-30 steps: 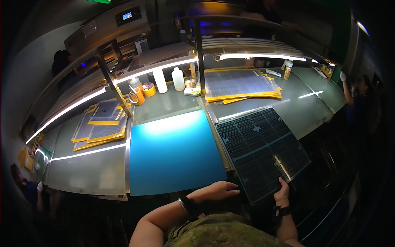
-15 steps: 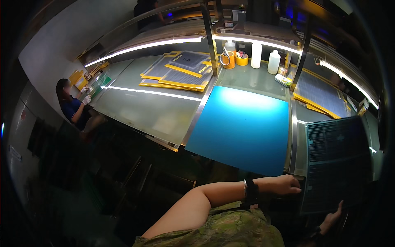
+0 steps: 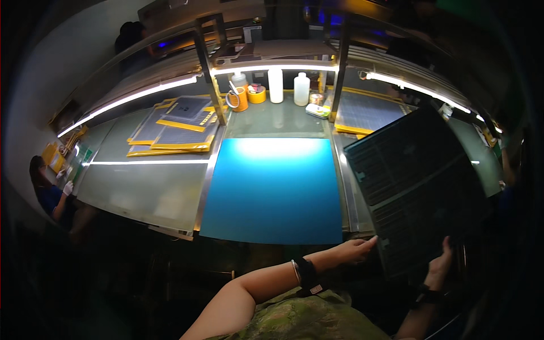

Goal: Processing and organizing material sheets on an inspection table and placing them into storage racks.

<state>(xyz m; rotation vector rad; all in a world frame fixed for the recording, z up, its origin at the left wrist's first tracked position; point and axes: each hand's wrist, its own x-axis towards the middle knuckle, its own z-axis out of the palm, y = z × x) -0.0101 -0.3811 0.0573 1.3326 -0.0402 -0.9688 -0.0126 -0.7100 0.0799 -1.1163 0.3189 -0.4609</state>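
Note:
A large, dark, thin panel with fine line patterns (image 3: 422, 187) is held tilted over the right side of the bench. My left hand (image 3: 356, 250) pinches its left edge near the lower corner. At its lower edge is my right hand (image 3: 439, 265), closed on the panel with the thumb side up against it; some fingers are hidden behind. Left of the panel, a smooth blue sheet (image 3: 272, 192) lies flat on the bench, lit brightly at its far end. Neither hand touches the blue sheet.
Yellow-edged films (image 3: 181, 127) lie stacked at left, and more films (image 3: 371, 110) at right. White bottles (image 3: 301, 89), an orange cup (image 3: 240, 99) and yellow tape (image 3: 256, 94) stand behind. Metal posts (image 3: 209, 73) carry the lit shelf. A gloved co-worker (image 3: 51, 192) is far left.
My view has turned right. The dark panel has been lifted and tilted, and my left hand has come onto its left edge. My right hand stays at the panel's lower edge.

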